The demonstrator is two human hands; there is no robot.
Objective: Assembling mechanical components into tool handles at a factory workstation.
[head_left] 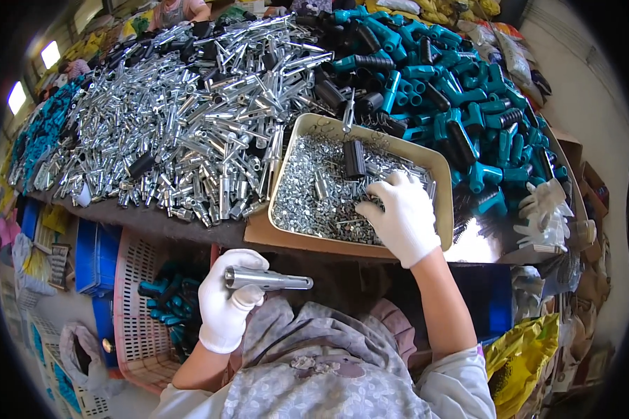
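Note:
My left hand (223,307), in a white glove, is closed around a silver metal tube (272,280) that narrows toward its right end. The tube lies level above my lap, in front of the table edge. My right hand (404,218), gloved too, is over the right part of a cream tray (446,202). Its thumb and forefinger are apart, with nothing visible between them. Small shiny metal parts (300,188) fill the tray, along with a black ribbed sleeve (354,159) and a few larger metal pieces.
A wide heap of silver metal tubes (182,119) covers the table's left and middle. Teal and black plastic handles (461,112) are piled at right. Loose white gloves (544,213) lie near the right edge. Below at left stands a pink basket (136,307) with teal parts. People sit beyond the heap.

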